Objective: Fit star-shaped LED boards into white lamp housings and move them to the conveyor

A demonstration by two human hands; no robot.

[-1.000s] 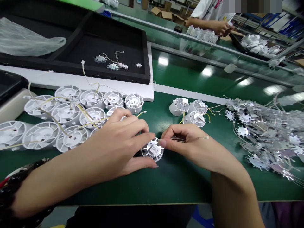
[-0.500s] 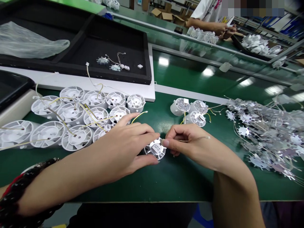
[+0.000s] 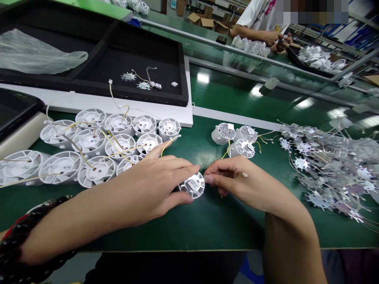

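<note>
"Logging the left hand (image 3: 151,183) first: state?"

"Fingers stretched out, thumb and fingertips closed on the upper and lower edges of a white toothed disc (image 3: 193,191), which lies on the green worktop (image 3: 213,228) at lower centre."

"Right hand (image 3: 227,177)?"

"Thumb and forefinger pressed together just beside the disc, apparently pinching a thin wire, too fine to make out, with a small white connector (image 3: 244,174) beyond."

"Handling?"

"Judged light and stiff. The grey component (image 3: 192,183) on its face looks fragile, so take it by the rim."

"Nearby?"

"White ribbed housings (image 3: 97,152) at left, a heap of toothed discs (image 3: 328,169) at right."
</note>
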